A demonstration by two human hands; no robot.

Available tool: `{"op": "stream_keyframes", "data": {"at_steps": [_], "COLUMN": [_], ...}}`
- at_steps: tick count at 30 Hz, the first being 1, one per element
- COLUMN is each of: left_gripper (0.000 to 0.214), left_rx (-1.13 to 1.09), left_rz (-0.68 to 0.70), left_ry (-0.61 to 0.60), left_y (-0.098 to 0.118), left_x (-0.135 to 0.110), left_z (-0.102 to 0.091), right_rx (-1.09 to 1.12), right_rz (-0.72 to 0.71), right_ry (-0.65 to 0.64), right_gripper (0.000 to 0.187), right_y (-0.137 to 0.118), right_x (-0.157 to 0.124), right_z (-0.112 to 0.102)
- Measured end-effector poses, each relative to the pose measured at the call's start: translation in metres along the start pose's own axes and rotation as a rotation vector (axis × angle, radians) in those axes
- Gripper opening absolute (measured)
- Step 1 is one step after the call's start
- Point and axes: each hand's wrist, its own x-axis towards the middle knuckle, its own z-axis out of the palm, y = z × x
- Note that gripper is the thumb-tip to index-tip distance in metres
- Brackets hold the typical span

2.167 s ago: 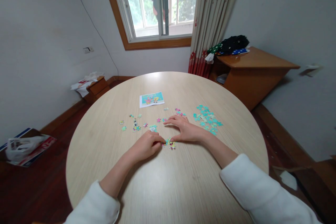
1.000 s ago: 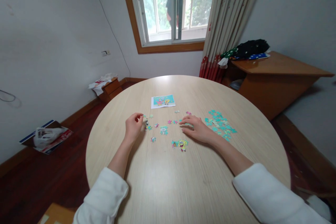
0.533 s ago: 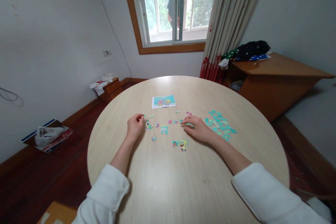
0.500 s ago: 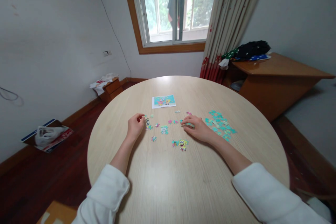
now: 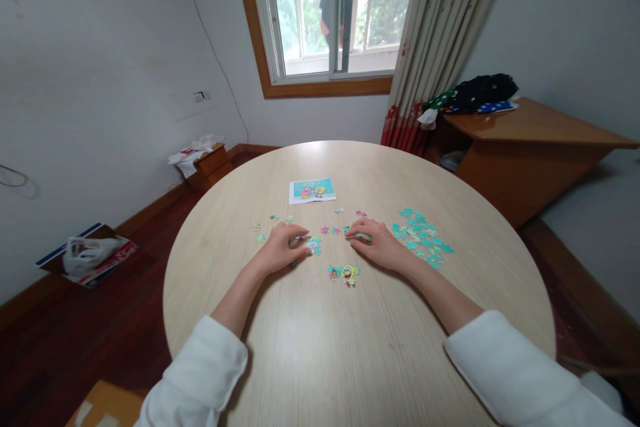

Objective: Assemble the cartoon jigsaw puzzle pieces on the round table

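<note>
Turquoise puzzle pieces (image 5: pixel 423 238) lie on the table (image 5: pixel 320 347) beside the right hand (image 5: pixel 376 241), fingers curled low, grip unclear from here; left hand (image 5: pixel 278 249), thumb and fingers parted, loose, beside the pale-faced section (image 5: pixel 314 246).

Lies open on the near side of the round table (image 5: pixel 320 353), up to the yellow cluster (image 5: pixel 349 273). Is blocked mid-table by left hand (image 5: pixel 281 247), right hand (image 5: pixel 375 243) and pink pieces (image 5: pixel 325 230) between, then rightward by turquoise pieces (image 5: pixel 425 237).
</note>
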Motion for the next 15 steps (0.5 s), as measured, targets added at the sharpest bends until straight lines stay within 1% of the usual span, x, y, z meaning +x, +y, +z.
{"op": "stream_keyframes", "data": {"at_steps": [2, 4, 9, 15], "left_gripper": [0.035, 0.037, 0.032, 0.029], "left_rx": [0.007, 0.027, 0.107, 0.089], "left_rz": [-0.028, -0.057, -0.083, -0.111], "left_ry": [-0.030, -0.052, -0.081, -0.124], "left_y": [0.001, 0.002, 0.006, 0.015], "left_x": [-0.001, -0.002, -0.003, -0.003], "left_z": [0.000, 0.000, -0.002, -0.005], "right_rx": [-0.006, -0.009, -0.003, -0.016], "right_rz": [0.000, -0.001, 0.006, 0.018], "right_ry": [0.002, -0.002, -0.017, -0.032], "right_gripper": [0.016, 0.016, 0.016, 0.015], "right_y": [0.000, -0.001, -0.004, -0.006], "right_x": [0.000, 0.000, 0.000, 0.000], "right_z": [0.000, 0.000, -0.002, -0.003]}}
